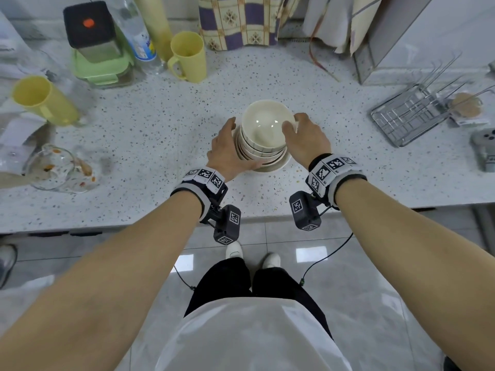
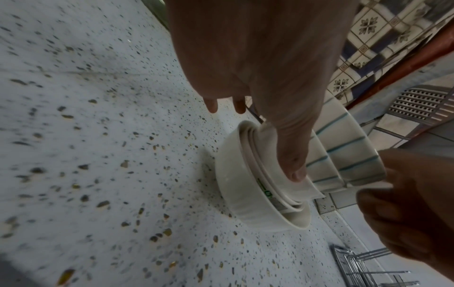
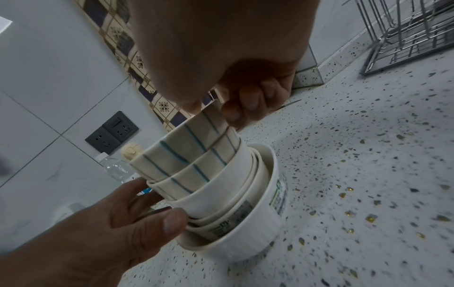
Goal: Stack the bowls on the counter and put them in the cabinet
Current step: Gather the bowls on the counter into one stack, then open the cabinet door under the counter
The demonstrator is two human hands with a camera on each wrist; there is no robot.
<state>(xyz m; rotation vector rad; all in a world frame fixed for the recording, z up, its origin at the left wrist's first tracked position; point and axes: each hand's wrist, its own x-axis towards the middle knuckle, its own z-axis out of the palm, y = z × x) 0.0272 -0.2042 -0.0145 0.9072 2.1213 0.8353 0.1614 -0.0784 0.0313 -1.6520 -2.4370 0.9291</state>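
A stack of several nested pale bowls [image 1: 263, 135] stands in the middle of the speckled counter [image 1: 150, 124]. The two upper bowls [image 3: 181, 153] have blue stripes; the lower ones [image 2: 236, 186] are plain white, and the widest is at the bottom. My left hand [image 1: 227, 147] wraps the left side of the stack, thumb [image 2: 293, 169] pressed on a lower bowl. My right hand [image 1: 301, 131] pinches the rim of the top bowl from the right, its fingers [image 3: 248, 103] curled behind the rim. The left hand [image 3: 137, 213] also shows in the right wrist view.
Two yellow mugs [image 1: 187, 56] [image 1: 40, 100], a green box [image 1: 104, 68], a clear bottle [image 1: 139, 36] and a glass jug [image 1: 59, 167] crowd the left. A wire rack [image 1: 412, 113] sits at the right, a checked cloth [image 1: 241, 20] behind. The counter's front edge [image 1: 267, 218] runs under my wrists.
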